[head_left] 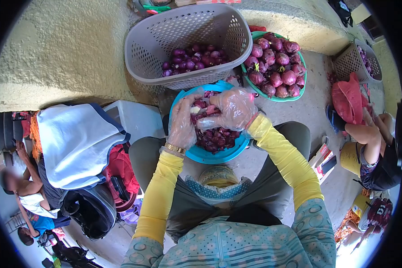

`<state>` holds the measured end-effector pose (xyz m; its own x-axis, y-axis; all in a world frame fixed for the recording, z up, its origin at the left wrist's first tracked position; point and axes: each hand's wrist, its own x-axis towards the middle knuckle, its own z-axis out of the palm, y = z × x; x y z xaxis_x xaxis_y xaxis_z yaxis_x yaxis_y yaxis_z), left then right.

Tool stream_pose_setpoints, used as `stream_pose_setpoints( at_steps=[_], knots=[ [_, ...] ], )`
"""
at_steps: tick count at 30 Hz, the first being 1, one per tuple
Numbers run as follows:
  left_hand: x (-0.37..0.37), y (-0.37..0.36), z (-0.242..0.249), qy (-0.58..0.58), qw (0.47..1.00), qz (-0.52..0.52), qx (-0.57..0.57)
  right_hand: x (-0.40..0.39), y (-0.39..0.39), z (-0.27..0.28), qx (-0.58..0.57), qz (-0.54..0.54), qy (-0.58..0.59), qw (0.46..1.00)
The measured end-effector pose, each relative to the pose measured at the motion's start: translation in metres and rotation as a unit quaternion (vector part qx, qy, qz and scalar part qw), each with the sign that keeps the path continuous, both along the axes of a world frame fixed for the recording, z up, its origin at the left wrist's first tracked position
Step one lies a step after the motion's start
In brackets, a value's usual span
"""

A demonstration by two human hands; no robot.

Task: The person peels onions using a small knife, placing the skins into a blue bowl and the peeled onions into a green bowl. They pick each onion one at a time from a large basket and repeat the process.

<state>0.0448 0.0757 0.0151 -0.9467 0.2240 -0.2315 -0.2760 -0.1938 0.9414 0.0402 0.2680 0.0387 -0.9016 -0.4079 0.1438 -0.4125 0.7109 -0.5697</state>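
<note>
My gloved left hand (183, 118) and gloved right hand (233, 108) meet over the blue basin (201, 156). Left: fingers up and curled, clamped on an onion (195, 109), pale spot showing, rest covered by fingers. Right: back of hand up, fingers bent inward, one digit stretched toward the left; its fingertips are partly hidden, can't tell if they're closed on anything. Both forearms in yellow sleeves (158, 196), angled inward. Under the grip, the basin holds a pile of dark red skins (214, 139). Just beyond, slightly left: grey basket (143, 53), shiny purple bulbs (190, 65) at its bottom. Beyond and right: green basin (304, 85) heaped with dry-skinned red onions (279, 67). Farther right: second grey basket (344, 64), purple bulbs inside, and a seated person (382, 156) near a red bag (347, 98).
</note>
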Motion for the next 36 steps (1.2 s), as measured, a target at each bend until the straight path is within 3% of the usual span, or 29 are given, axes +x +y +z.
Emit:
stream_pose_setpoints(
  at_steps=[2,6,12,14,15,16,17,21,23,26,30,32,36],
  knots=[
    [-0.001,0.001,0.002,-0.120,0.989,0.031,0.079,0.001,0.000,0.001,0.015,-0.003,0.029,0.999],
    [0.002,0.001,0.000,-0.140,0.987,0.016,0.072,0.001,0.005,0.000,0.031,0.024,0.026,0.999],
    [0.008,-0.002,0.005,-0.069,0.994,-0.045,0.065,0.002,0.009,0.008,0.052,0.083,0.067,0.993],
    [0.005,-0.007,-0.008,0.101,0.986,-0.116,-0.062,0.001,0.012,0.006,0.018,0.086,0.073,0.993],
    [0.002,-0.006,0.001,0.101,0.986,-0.116,-0.062,0.001,0.014,0.008,0.018,0.086,0.074,0.993],
    [-0.002,-0.004,0.019,-0.070,0.988,-0.094,0.103,0.000,0.016,0.012,0.020,0.078,0.072,0.994],
    [-0.005,-0.002,0.032,-0.238,0.933,-0.067,0.263,0.000,0.017,0.014,0.022,0.069,0.071,0.995],
    [-0.005,-0.010,0.036,-0.194,0.942,-0.115,0.249,-0.001,0.021,0.016,-0.017,0.049,0.009,0.999],
    [-0.005,-0.011,0.018,-0.182,0.957,-0.082,0.212,0.001,0.020,0.019,0.092,0.071,0.037,0.992],
    [-0.003,-0.008,0.011,-0.185,0.956,-0.057,0.222,0.003,0.018,0.014,0.025,0.091,0.037,0.995],
    [-0.011,-0.013,0.007,-0.214,0.940,-0.002,0.267,0.009,0.010,0.014,0.054,0.115,0.045,0.991],
    [-0.014,-0.015,0.011,-0.218,0.935,0.041,0.276,0.013,0.006,0.007,0.096,0.189,0.002,0.977],
    [-0.015,-0.019,0.016,-0.230,0.919,0.059,0.315,0.013,0.005,0.015,0.069,0.170,-0.053,0.982]
  ],
)
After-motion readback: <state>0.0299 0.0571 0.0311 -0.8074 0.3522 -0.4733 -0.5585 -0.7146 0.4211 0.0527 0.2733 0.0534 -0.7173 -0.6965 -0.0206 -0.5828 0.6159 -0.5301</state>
